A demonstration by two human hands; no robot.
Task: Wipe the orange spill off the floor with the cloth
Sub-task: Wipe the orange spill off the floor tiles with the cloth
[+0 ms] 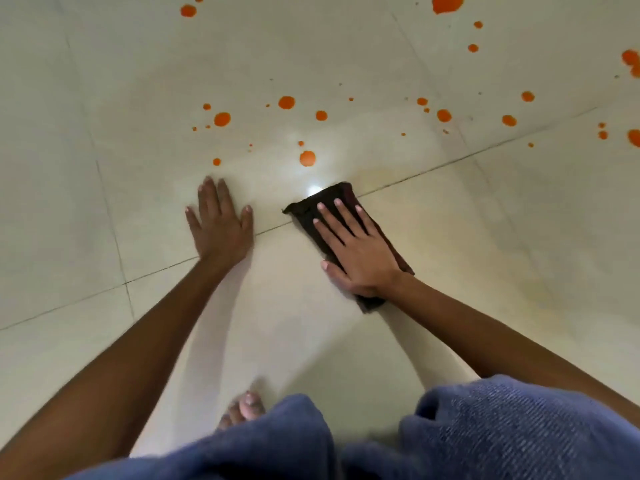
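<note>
A dark brown folded cloth point(332, 202) lies flat on the pale tiled floor point(485, 220), across a grout line. My right hand point(353, 247) presses on it with straight, spread fingers. My left hand point(220, 225) rests flat on the bare floor to the left of the cloth, fingers spread. Orange drops of the spill point(307, 158) dot the floor beyond both hands. The nearest big drop sits just past the cloth's far edge. A larger orange blot point(446, 2) lies at the top right.
My knees in blue fabric point(502, 427) fill the bottom of the view, with bare toes point(247, 408) showing between them. More orange drops point(632, 62) run along the right edge. A bright light reflection point(313, 190) shines beside the cloth.
</note>
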